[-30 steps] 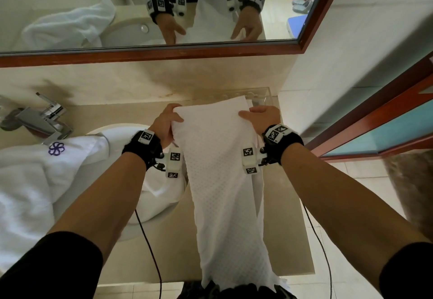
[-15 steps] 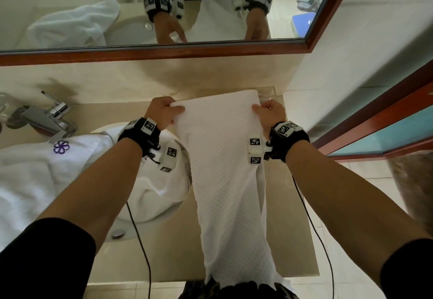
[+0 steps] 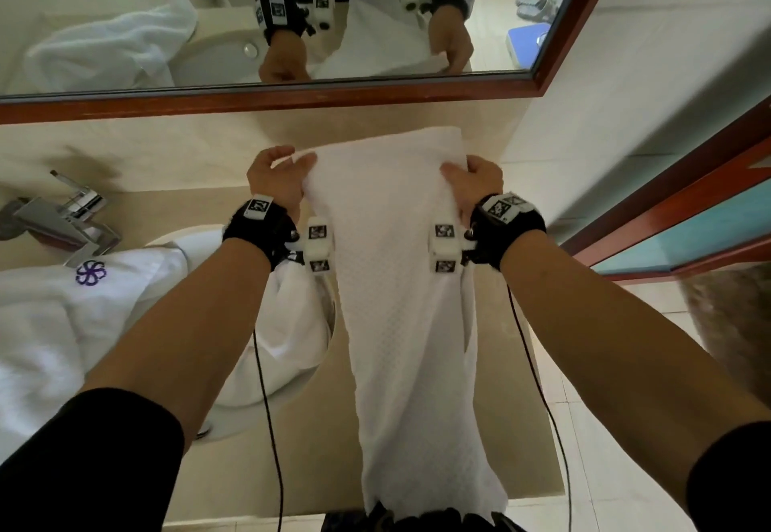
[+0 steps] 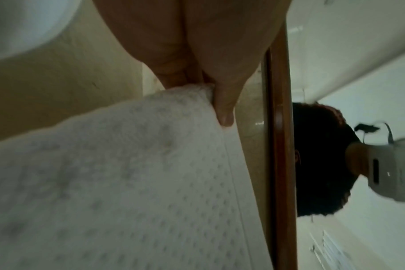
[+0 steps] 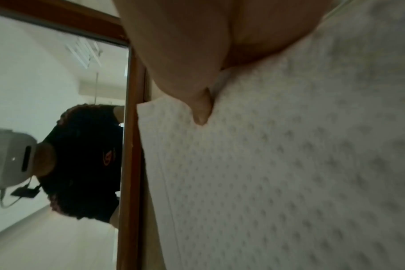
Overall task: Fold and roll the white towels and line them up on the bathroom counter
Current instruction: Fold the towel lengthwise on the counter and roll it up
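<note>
White dimpled cotton towel (image 3: 400, 289), folded into a long strip on the beige counter (image 3: 317, 427) toward twelve o'clock, is pinched at its far corners by left hand (image 3: 277, 181) and right hand (image 3: 475, 185); uneven pulling could skew the fold.

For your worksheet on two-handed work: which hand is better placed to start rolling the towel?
Neither alone: the left hand and right hand each pinch a far corner of the towel, level, so both.

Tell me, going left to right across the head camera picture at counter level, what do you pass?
Faucet → crumpled towel with purple flower logo → left hand → dotted white towel → right hand → red-framed door.
</note>
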Demonstrator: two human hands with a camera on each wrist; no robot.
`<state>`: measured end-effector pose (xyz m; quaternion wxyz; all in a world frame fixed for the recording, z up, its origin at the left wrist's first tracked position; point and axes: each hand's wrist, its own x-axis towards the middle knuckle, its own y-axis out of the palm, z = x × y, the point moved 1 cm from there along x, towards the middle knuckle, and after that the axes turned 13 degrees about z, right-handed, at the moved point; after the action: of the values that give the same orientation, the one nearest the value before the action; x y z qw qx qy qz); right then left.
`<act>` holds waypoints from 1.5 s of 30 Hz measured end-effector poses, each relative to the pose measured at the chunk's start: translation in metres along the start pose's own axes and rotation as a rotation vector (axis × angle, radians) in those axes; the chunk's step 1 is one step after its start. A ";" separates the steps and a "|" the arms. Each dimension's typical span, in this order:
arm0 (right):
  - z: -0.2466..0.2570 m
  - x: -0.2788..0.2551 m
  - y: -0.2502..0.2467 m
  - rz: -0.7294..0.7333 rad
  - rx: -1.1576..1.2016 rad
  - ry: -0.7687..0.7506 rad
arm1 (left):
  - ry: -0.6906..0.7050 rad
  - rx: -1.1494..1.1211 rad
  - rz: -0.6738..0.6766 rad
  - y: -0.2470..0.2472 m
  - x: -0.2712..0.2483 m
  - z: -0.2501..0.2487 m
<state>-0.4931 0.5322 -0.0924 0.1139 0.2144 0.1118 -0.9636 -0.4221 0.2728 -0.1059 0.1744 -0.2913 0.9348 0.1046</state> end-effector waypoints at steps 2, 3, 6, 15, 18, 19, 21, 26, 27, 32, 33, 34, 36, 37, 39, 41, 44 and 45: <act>0.002 0.004 0.001 -0.005 0.017 0.017 | -0.097 -0.037 0.077 0.006 0.001 0.006; 0.001 0.006 0.001 0.006 0.024 0.033 | -0.169 -0.004 0.152 0.008 -0.001 0.015; -0.008 0.012 -0.004 0.037 0.031 0.086 | -0.345 0.145 0.308 0.007 -0.016 0.040; -0.005 0.030 -0.018 -0.027 -0.024 0.067 | -0.136 0.068 0.179 0.017 -0.005 0.032; -0.005 0.031 -0.014 0.030 -0.168 0.071 | -0.165 0.133 0.158 0.019 -0.002 0.040; -0.009 0.030 -0.013 0.051 -0.244 0.087 | -0.173 0.175 0.168 0.019 -0.004 0.044; -0.022 0.025 -0.016 0.045 -0.333 0.102 | -0.175 0.234 0.166 0.018 -0.010 0.053; -0.047 -0.013 -0.024 -0.084 -0.359 0.025 | -0.210 0.176 0.102 0.014 -0.035 0.071; -0.052 -0.022 -0.024 -0.056 -0.367 0.007 | -0.219 0.182 0.108 0.013 -0.042 0.076; -0.081 -0.072 -0.026 0.217 -0.420 0.054 | -0.209 0.390 0.100 0.009 -0.086 0.097; -0.088 -0.083 -0.027 0.278 -0.478 0.075 | -0.212 0.438 0.107 0.007 -0.095 0.100; -0.096 -0.095 -0.029 0.340 -0.555 0.098 | -0.225 0.478 0.115 0.006 -0.105 0.102; -0.111 -0.116 -0.032 0.474 -0.723 0.158 | -0.267 0.497 0.119 0.001 -0.116 0.111; -0.118 -0.125 -0.032 0.542 -0.796 0.191 | -0.288 0.494 0.130 -0.003 -0.122 0.116; -0.129 -0.142 -0.031 0.666 -0.857 0.257 | -0.325 0.485 0.202 -0.006 -0.139 0.126; -0.138 -0.155 -0.029 0.750 -0.764 0.351 | -0.352 0.510 0.251 -0.008 -0.155 0.139; -0.150 -0.166 -0.032 0.770 -0.637 0.492 | -0.279 0.593 0.206 -0.007 -0.166 0.138; -0.151 -0.167 -0.037 0.739 -0.666 0.488 | -0.247 0.604 0.193 -0.006 -0.165 0.134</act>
<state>-0.2968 0.6355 -0.1464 0.4767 0.4087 0.3508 -0.6948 -0.2563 0.3918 -0.1654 0.3540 -0.1218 0.9186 -0.1267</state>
